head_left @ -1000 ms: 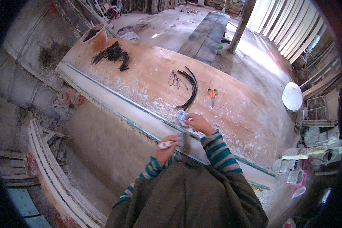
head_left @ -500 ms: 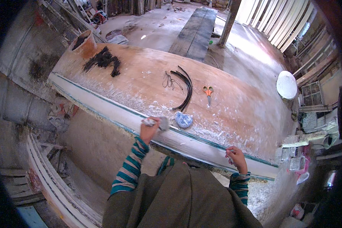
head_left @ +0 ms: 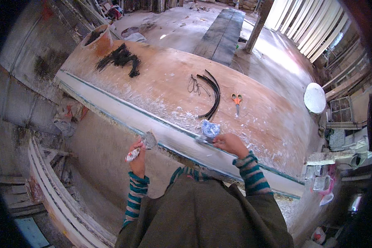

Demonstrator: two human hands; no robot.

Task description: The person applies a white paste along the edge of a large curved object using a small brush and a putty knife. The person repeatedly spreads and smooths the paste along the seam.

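My left hand (head_left: 137, 157) is closed round the pale, red-flecked handle of a putty knife (head_left: 150, 140); its wide grey blade is raised near the front edge of the white strip (head_left: 111, 108). That long strip has green lines along both sides and runs across the near side of the work table. My right hand (head_left: 232, 144) grips a second flat-bladed tool, apparently a scraper (head_left: 203, 139), its shiny blade low over the strip's far green line. Just beyond this blade sits a blue-and-white lump (head_left: 211, 128). White flakes lie about it.
On the brown tabletop (head_left: 165, 70) are orange-handled scissors (head_left: 237, 103), curved black strips (head_left: 213, 95), a thin wire loop (head_left: 197, 86) and a dark fibre bundle (head_left: 120, 60). An orange bucket (head_left: 99, 41) stands at the far left corner. A dark bench (head_left: 223, 35) extends behind.
My left hand has drawn the putty knife back off the strip, toward me and leftward. My right hand has moved left and forward, bringing its blade beside the blue-and-white lump.
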